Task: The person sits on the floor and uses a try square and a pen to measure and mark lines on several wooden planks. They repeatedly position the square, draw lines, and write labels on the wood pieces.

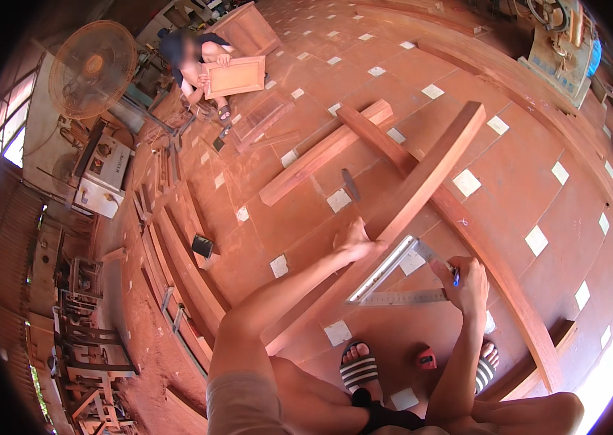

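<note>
My left hand [356, 241] presses flat on a long reddish wooden beam [430, 170] that runs diagonally from my knees toward the upper right. A metal triangular square [393, 279] lies against the beam's near edge. My right hand [466, 279] holds a blue pen at the square's right corner, tip near the ruler edge. A second long beam [495, 268] crosses under the first.
Another person [201, 61] crouches at the far end holding a wooden panel [234, 76]. A shorter beam [321, 154] lies on the tiled floor. Stacked planks [183, 268] and machines line the left; a standing fan [93, 69] stands top left. A small red object [427, 357] lies between my sandalled feet.
</note>
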`<state>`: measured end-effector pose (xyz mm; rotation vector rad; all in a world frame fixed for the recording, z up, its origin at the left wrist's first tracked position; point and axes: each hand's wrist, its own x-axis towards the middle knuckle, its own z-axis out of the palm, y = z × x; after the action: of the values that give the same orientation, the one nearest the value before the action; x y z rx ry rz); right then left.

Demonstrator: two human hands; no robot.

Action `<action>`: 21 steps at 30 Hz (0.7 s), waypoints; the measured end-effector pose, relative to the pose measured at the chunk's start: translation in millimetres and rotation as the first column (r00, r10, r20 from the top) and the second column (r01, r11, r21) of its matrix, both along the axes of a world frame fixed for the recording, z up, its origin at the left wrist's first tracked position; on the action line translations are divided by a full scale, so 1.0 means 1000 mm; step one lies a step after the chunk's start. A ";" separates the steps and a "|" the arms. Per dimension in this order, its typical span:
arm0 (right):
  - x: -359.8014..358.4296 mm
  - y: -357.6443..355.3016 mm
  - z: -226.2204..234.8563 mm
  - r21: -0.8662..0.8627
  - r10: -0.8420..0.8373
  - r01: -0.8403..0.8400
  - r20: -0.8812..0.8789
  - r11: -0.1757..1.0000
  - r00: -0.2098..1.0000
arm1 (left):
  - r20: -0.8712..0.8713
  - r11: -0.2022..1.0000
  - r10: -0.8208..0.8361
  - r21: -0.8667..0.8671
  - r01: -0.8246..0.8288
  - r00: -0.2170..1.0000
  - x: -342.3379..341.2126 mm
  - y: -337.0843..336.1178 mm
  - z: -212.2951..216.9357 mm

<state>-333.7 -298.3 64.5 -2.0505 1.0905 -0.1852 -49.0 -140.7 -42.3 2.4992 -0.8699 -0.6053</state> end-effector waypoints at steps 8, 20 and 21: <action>0.002 0.013 0.000 0.005 0.030 -0.030 0.090 1.000 0.995 | 0.146 0.979 0.129 0.137 -0.149 0.981 -0.021 -0.025 0.042; 0.066 0.108 -0.030 0.883 0.082 -0.302 0.293 0.358 0.953 | -0.170 0.700 -0.475 -0.668 0.254 0.863 -0.022 0.083 0.125; 0.067 0.120 -0.036 0.930 0.094 -0.338 0.327 0.143 0.940 | -0.365 0.732 -0.404 -0.679 0.057 0.839 -0.026 0.100 0.121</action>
<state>-266.5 -178.5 28.9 -0.8577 0.4506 0.4180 -75.3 -41.1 78.7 1.5097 -0.9877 -0.8106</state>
